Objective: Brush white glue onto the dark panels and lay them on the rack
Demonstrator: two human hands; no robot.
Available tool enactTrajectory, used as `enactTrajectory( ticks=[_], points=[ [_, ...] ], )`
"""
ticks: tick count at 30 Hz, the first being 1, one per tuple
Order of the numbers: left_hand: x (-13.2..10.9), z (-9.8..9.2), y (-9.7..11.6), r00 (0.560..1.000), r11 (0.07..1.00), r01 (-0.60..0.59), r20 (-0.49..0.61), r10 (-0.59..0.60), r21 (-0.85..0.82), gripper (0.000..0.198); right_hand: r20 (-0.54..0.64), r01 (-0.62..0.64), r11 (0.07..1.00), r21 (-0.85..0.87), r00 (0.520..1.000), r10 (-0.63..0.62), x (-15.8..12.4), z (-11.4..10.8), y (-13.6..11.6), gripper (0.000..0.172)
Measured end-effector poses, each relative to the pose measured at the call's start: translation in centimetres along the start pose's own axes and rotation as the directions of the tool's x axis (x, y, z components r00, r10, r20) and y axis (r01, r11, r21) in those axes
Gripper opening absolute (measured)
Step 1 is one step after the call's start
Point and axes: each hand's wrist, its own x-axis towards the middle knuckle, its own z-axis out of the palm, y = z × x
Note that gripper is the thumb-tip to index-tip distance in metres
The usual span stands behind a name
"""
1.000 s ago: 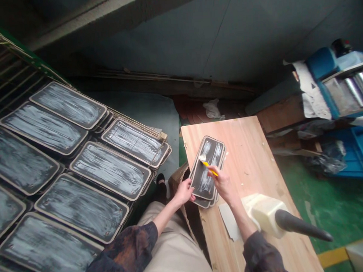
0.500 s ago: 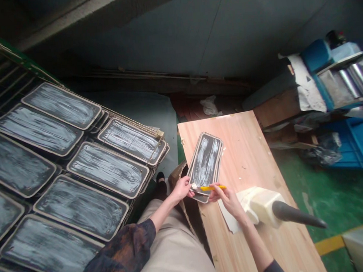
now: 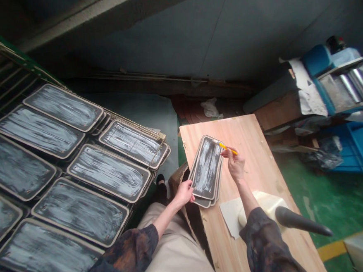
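Observation:
A small stack of dark, round-cornered plates with pale rims lies on the wooden board, the top one streaked with white. My left hand grips the near left corner of the top plate between thumb and fingers. In my right hand is a yellow-handled brush, its tip at the plate's far right corner. A cream plastic bottle with a long dark nozzle lies beside my right forearm, partly hidden by the sleeve, with a pale sheet beside it.
Many white-streaked plates lie in rows on a wire rack at the left. The wooden board has a cardboard box at its left edge. Blue crates and cluttered shelves stand at the right, and a wall rises behind.
My right hand has moved the brush from the near end of the top plate to its far right corner. My left hand still holds the near corner.

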Motion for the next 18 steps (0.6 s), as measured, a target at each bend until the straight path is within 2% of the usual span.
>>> enactTrajectory(
  ticks=[4, 8, 10, 14, 16, 18],
  points=[
    [0.1, 0.0, -0.1, 1.0, 1.0, -0.002, 0.006, 0.002, -0.005, 0.014, 0.1, 0.066, 0.986, -0.151, 0.994, -0.051, 0.5, 0.9, -0.1, 0.036],
    [0.0, 0.0, -0.1, 1.0, 1.0, 0.01, -0.006, -0.01, -0.003, 0.014, 0.23, 0.063, 0.975, -0.212, 0.973, -0.013, -1.2, 0.6, -0.2, 0.037],
    [-0.1, 0.0, 0.0, 1.0, 1.0, 0.017, -0.008, -0.017, -0.007, 0.013, 0.302, 0.007, 0.987, -0.159, 0.953, 0.042, -2.8, -0.4, -0.5, 0.037],
    [-0.3, -0.1, 0.3, 1.0, 0.999, 0.023, 0.0, -0.023, -0.022, 0.014, 0.443, -0.19, 0.981, -0.027, 0.878, 0.183, -4.6, -2.5, -1.6, 0.037],
    [-0.3, -0.1, 0.3, 1.0, 0.999, 0.017, 0.002, -0.017, -0.03, 0.014, 0.412, -0.228, 0.973, 0.03, 0.89, 0.196, -4.3, -2.9, -2.2, 0.036],
    [-0.3, -0.1, 0.3, 1.0, 0.999, 0.007, 0.0, -0.007, -0.033, 0.014, 0.299, -0.178, 0.983, 0.051, 0.942, 0.155, -3.4, -2.6, -2.5, 0.035]
  ],
)
